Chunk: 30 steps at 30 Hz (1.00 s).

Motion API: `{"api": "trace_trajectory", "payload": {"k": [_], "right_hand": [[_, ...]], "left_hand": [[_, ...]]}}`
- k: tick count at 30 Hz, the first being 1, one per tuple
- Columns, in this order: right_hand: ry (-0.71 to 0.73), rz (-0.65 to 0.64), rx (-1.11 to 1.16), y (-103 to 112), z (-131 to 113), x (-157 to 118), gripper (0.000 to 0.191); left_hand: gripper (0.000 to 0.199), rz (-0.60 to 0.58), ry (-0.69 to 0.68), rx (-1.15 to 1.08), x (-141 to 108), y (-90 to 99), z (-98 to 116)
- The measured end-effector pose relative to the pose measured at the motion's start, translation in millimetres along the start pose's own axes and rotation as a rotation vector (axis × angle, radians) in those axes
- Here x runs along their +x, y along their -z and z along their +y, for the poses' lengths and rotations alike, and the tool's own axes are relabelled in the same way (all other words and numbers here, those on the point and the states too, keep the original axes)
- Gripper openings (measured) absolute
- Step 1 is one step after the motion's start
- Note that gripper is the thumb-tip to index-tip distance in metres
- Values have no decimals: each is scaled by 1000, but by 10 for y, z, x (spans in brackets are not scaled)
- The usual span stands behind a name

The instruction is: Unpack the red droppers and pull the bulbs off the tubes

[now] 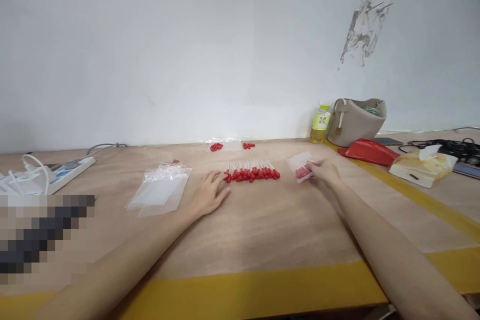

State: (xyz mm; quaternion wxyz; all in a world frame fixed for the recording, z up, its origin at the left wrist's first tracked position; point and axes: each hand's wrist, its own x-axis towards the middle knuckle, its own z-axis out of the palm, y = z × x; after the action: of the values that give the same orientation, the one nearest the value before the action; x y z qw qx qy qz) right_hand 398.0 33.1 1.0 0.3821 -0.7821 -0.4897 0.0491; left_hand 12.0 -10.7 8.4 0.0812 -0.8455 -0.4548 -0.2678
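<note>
A row of red-tipped white sticks (252,174) lies on the table in front of me, their red ends toward me. At its left end rests my left hand (210,192), fingers apart and thumb stretched out, the fingertips by the outermost red tips; nothing shows in it. To the right of the row, my right hand (325,172) pinches the edge of a small clear plastic bag (302,166) with red pieces inside. Flat clear zip bags (161,187) lie stacked left of my left hand. Against the wall are two more small bunches of red tips (216,147) in clear bags.
At the back right stand a bottle with a yellow-green cap (320,124) and a grey bag (356,120). A red object (369,152), a tissue pack (422,166) and black cables (446,149) lie farther right. A white power strip (73,175) is at left.
</note>
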Motion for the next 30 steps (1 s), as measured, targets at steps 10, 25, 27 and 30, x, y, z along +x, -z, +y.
{"api": "trace_trajectory", "payload": {"k": [10,25,27,30], "right_hand": [[89,-219,1157,113,-670,-519,39],[-58,-1056,1132,-370,-999,-1406,49],[-94,-1029,1052,-328,-986,-1355,49],[-122,-949,847,-226,-981,-1280,43]], "left_hand": [[36,52,233,-395,507,-453,55],[37,194,566,-727,461,-516,-283],[37,199,591,-784,434,-488,-309],[35,189,601,-829,357,-356,-283]]}}
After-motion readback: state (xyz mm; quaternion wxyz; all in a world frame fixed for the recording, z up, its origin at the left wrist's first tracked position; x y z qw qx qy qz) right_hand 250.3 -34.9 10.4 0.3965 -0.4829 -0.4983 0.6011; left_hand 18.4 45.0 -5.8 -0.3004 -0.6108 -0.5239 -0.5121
